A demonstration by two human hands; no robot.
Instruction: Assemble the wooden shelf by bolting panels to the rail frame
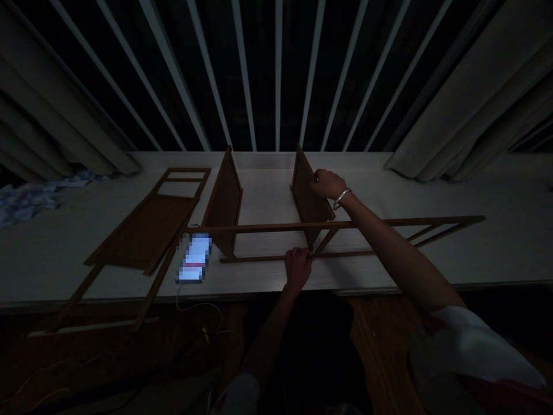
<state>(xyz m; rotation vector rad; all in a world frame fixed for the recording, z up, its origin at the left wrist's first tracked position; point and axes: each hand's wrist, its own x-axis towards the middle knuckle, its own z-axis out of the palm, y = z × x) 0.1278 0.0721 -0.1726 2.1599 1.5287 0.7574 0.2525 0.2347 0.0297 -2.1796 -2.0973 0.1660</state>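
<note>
A brown wooden shelf frame (415, 221) lies on its side on the pale ledge, its long rails running left to right. Two wooden shelf panels stand up from it: a left panel (224, 199) and a right panel (306, 187). My right hand (329, 185), with a silver bangle at the wrist, is closed on the right panel's edge. Down at the near rail, my left hand (298, 266) has its fingers closed around the corner where that panel meets the frame. Whether a small fastener is under those fingers is hidden.
Left on the ledge leans a second wooden frame with a panel (142, 230), its legs past the edge. A lit phone (195, 258) with a cable (220, 314) lies between. Window bars (279, 75) and curtains (475, 98) stand behind. The room is dim.
</note>
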